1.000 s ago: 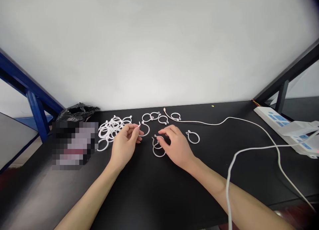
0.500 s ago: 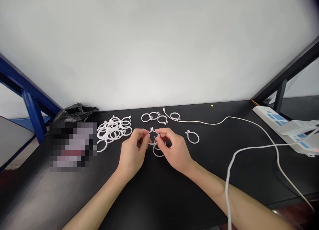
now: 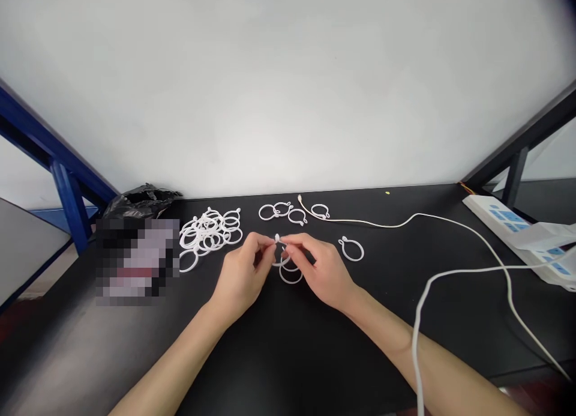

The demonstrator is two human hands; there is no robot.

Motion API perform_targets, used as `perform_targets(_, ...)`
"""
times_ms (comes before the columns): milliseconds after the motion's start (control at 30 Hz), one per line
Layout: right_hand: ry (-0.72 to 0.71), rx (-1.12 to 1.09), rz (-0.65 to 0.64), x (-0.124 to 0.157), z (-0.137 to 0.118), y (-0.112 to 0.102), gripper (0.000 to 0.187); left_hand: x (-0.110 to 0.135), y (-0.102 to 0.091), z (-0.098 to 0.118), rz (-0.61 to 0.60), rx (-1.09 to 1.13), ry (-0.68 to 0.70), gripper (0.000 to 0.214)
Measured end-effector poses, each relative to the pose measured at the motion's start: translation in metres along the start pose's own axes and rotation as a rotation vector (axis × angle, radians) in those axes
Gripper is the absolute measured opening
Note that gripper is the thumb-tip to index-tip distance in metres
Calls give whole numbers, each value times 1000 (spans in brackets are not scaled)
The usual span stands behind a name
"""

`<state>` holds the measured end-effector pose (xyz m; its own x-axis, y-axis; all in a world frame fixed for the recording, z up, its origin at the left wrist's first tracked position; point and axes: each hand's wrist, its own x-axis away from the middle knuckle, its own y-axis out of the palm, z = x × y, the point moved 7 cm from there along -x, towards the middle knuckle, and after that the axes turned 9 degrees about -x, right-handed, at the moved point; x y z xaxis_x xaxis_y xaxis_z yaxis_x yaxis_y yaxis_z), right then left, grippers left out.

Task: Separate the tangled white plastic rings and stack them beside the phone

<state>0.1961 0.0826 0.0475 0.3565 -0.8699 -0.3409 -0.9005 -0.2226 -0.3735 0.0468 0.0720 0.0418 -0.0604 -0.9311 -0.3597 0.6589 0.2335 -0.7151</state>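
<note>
- Orientation: clock directions are taken from the hands, with 12 o'clock pointing away from the person, across the black bench (image 3: 288,356).
- Left hand (image 3: 243,273): fingertips pinched narrowly on the top of a white plastic ring (image 3: 277,238).
- Right hand (image 3: 324,277): fingertips pinched on the same ring from the 3 o'clock side, touching the left hand's fingers.
- White plastic ring: held between the hands, partly hidden by the fingers.
- Lower ring (image 3: 290,274): just below the held ring at 6 o'clock; any link between them cannot be told.
- Lone ring (image 3: 351,250): at 3 o'clock, apart from the hands.
- Row of four rings (image 3: 282,209): at 12 o'clock.
- Heap of rings (image 3: 207,232): at 10 o'clock.
- Black plastic bag (image 3: 141,202): beyond the heap, at 10 o'clock.
- Power strip (image 3: 488,215): at 2 o'clock, well apart, with a white cable (image 3: 450,272) running from it.
</note>
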Motion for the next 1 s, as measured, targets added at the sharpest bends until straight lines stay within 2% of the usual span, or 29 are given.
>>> perform_targets(100,8,161,83,-5,2,-14,26,-11,-18,-16,104,-115,-74,12)
perform_targets(167,104,319,116,-7,9,-23,25,-17,-37,-36,216,-221,-164,12)
perform_targets(200,171,397,102,-6,14,-26,27,-19,-48,-48,290,-263,-219,13)
perform_targets(300,341,539,-10,-3,27,-27,34,-22,-68,-81,388,-394,-339,18)
perform_targets(400,363,543,-79,-1,30,-23,27,-26,-71,-99,346,-473,-366,26)
perform_targets(467,353,518,-84,0,30,-21,22,-27,-68,-102,292,-489,-356,32)
perform_targets(567,352,493,-87,0,31,-19,17,-26,-66,-89,326,-512,-293,32)
perform_targets(667,361,463,-76,-1,32,-18,17,-21,-57,-56,368,-475,-102,25)
perform_targets(733,375,435,-48,-1,31,-18,16,-16,-38,-28,270,-378,51,22)
perform_targets(833,360,394,2,-2,27,-18,14,-2,-9,4,111,-247,99,20)
perform_targets(933,311,353,44,-2,22,-17,12,9,14,20,-14,-262,65,20)
perform_targets(1000,277,327,80,-2,20,-17,12,12,20,20,-61,-299,34,18)
